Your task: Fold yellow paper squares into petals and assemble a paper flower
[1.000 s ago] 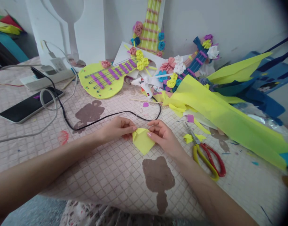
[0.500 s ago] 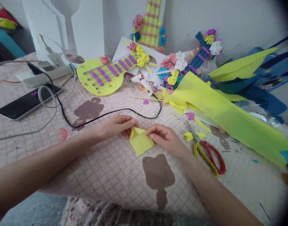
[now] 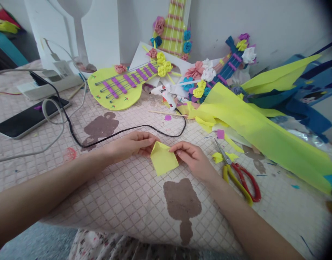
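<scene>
Item: yellow paper [image 3: 163,163], just above the tablecloth [image 3: 122,195]. My left hand [image 3: 133,144] and right hand [image 3: 191,159] pinch its top corners. I judge it light, limp, easily creased; hold by edges.

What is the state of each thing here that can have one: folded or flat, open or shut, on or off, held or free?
yellow paper, top folded over, held by both hands
left hand, shut on the yellow paper
right hand, shut on the yellow paper
scissors, blades shut, lying free
glue gun, lying down, unheld
phone, screen dark, lying flat
</scene>
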A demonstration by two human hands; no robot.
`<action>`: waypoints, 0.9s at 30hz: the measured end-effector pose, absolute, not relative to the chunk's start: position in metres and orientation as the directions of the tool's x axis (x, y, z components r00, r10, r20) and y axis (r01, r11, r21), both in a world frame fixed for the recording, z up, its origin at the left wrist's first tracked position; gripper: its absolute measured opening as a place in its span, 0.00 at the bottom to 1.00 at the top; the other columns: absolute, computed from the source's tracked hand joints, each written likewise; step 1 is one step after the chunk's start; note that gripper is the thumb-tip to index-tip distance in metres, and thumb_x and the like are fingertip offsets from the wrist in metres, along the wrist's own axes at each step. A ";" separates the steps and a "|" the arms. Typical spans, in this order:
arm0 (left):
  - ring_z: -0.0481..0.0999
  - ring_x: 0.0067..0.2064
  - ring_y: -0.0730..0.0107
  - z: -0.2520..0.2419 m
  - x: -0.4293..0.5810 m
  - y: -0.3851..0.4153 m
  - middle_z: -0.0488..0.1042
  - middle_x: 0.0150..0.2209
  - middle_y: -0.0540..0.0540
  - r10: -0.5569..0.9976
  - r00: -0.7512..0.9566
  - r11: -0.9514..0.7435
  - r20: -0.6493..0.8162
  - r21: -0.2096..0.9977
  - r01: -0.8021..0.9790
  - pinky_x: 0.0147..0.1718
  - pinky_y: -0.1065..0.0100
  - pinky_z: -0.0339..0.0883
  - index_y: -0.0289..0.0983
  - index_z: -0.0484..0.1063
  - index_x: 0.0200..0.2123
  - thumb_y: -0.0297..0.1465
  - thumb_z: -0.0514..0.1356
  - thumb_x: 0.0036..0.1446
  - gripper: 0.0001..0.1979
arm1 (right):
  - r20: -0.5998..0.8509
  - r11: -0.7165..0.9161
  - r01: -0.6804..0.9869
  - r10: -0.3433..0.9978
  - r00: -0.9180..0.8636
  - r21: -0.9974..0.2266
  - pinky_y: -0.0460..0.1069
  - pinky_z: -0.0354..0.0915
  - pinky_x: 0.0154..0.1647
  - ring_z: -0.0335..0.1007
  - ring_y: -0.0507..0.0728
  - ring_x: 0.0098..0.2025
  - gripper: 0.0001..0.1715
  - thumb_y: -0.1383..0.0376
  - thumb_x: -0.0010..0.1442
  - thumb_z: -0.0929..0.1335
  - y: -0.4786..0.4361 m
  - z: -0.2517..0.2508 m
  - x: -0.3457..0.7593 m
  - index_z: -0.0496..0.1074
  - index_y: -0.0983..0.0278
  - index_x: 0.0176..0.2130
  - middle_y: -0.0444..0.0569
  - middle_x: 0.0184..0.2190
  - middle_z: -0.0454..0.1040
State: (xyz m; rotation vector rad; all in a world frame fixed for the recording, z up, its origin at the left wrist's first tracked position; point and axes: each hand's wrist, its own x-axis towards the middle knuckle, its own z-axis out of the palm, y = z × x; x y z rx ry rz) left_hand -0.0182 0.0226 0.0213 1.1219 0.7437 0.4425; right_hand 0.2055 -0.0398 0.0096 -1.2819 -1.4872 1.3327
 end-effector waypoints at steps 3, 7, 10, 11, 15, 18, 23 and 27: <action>0.75 0.37 0.71 0.021 -0.018 0.023 0.76 0.38 0.44 0.659 0.690 0.383 -0.300 0.923 0.035 0.38 0.68 0.69 0.34 0.72 0.39 0.32 0.63 0.53 0.12 | -0.091 -0.056 0.175 0.977 -0.195 -0.983 0.47 0.59 0.31 0.63 0.52 0.29 0.10 0.67 0.58 0.62 -0.039 0.008 0.205 0.73 0.60 0.36 0.44 0.29 0.70; 0.74 0.32 0.75 0.017 -0.017 0.023 0.76 0.33 0.47 0.711 0.642 0.324 -0.286 0.944 0.061 0.32 0.72 0.68 0.33 0.71 0.37 0.31 0.65 0.51 0.11 | -0.083 -0.049 0.155 0.971 -0.222 -0.987 0.47 0.60 0.32 0.63 0.51 0.30 0.09 0.67 0.58 0.63 -0.038 0.009 0.204 0.73 0.60 0.36 0.44 0.29 0.70; 0.73 0.30 0.77 0.015 -0.017 0.024 0.75 0.29 0.49 0.747 0.608 0.286 -0.269 0.956 0.071 0.29 0.74 0.66 0.33 0.70 0.35 0.31 0.65 0.50 0.11 | -0.058 -0.014 0.168 0.964 -0.261 -0.986 0.48 0.62 0.34 0.65 0.52 0.33 0.11 0.68 0.59 0.62 -0.039 0.010 0.204 0.72 0.61 0.37 0.45 0.31 0.70; 0.73 0.30 0.77 0.015 -0.017 0.024 0.75 0.29 0.49 0.749 0.606 0.282 -0.267 0.957 0.073 0.28 0.74 0.66 0.33 0.70 0.35 0.31 0.65 0.50 0.11 | -0.044 0.007 0.185 0.961 -0.271 -0.983 0.48 0.62 0.34 0.65 0.52 0.33 0.11 0.69 0.58 0.61 -0.039 0.010 0.204 0.72 0.61 0.37 0.45 0.31 0.70; 0.72 0.29 0.77 0.016 -0.017 0.024 0.74 0.29 0.49 0.749 0.608 0.258 -0.262 0.961 0.096 0.27 0.74 0.66 0.33 0.70 0.35 0.33 0.65 0.50 0.11 | 0.023 0.117 0.286 0.949 -0.315 -0.951 0.48 0.60 0.33 0.65 0.52 0.32 0.12 0.71 0.57 0.61 -0.040 0.010 0.203 0.72 0.61 0.36 0.45 0.33 0.72; 0.71 0.28 0.78 0.017 -0.017 0.024 0.74 0.29 0.49 0.761 0.590 0.252 -0.270 0.961 0.114 0.26 0.75 0.65 0.33 0.70 0.33 0.34 0.64 0.51 0.10 | 0.047 0.155 0.322 0.947 -0.319 -0.934 0.48 0.60 0.33 0.66 0.52 0.32 0.13 0.72 0.58 0.61 -0.041 0.009 0.203 0.72 0.61 0.35 0.45 0.34 0.73; 0.69 0.25 0.79 0.015 -0.016 0.023 0.73 0.26 0.50 0.785 0.561 0.243 -0.261 0.964 0.109 0.24 0.76 0.63 0.33 0.70 0.32 0.32 0.64 0.50 0.09 | 0.168 0.308 0.332 0.906 -0.388 -0.891 0.50 0.64 0.37 0.68 0.54 0.38 0.14 0.73 0.58 0.61 -0.042 0.007 0.201 0.72 0.59 0.38 0.47 0.37 0.72; 0.69 0.26 0.78 0.014 -0.016 0.023 0.72 0.27 0.50 0.785 0.575 0.189 -0.233 0.973 0.136 0.25 0.75 0.63 0.33 0.69 0.34 0.34 0.62 0.52 0.10 | 0.328 0.543 0.403 0.808 -0.489 -0.736 0.51 0.64 0.40 0.67 0.55 0.42 0.17 0.75 0.57 0.61 -0.042 0.004 0.200 0.70 0.58 0.40 0.48 0.39 0.69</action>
